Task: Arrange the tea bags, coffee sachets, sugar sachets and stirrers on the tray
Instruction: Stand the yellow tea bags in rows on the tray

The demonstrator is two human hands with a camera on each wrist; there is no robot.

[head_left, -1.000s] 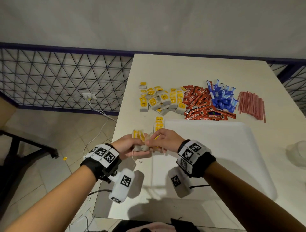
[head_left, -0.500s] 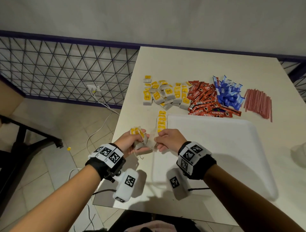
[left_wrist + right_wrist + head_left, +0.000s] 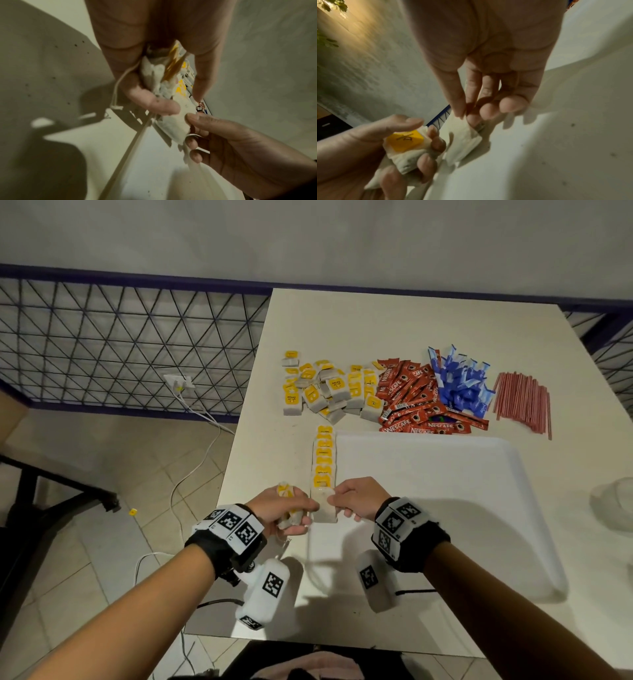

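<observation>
A white tray (image 3: 445, 508) lies on the table's near half. Along its left edge runs a row of yellow-tagged tea bags (image 3: 323, 460). My right hand (image 3: 337, 501) pinches one tea bag (image 3: 323, 510) at the near end of that row; the right wrist view shows the same tea bag (image 3: 464, 139) between thumb and fingertips. Just to the left, my left hand (image 3: 298, 511) grips a bundle of tea bags (image 3: 164, 75), one yellow tag (image 3: 404, 140) showing. Behind the tray lie loose tea bags (image 3: 325, 388), red coffee sachets (image 3: 411, 398), blue sugar sachets (image 3: 459, 381) and pink stirrers (image 3: 524, 402).
A translucent container (image 3: 616, 505) stands at the table's right edge. The table's left edge (image 3: 236, 440) drops to a tiled floor with a white cable (image 3: 191, 467). A dark metal grid fence (image 3: 120, 337) stands at the back left.
Both hands were together on the bundle. My right hand has drawn one tea bag away from it and brought it down to the near end of the row.
</observation>
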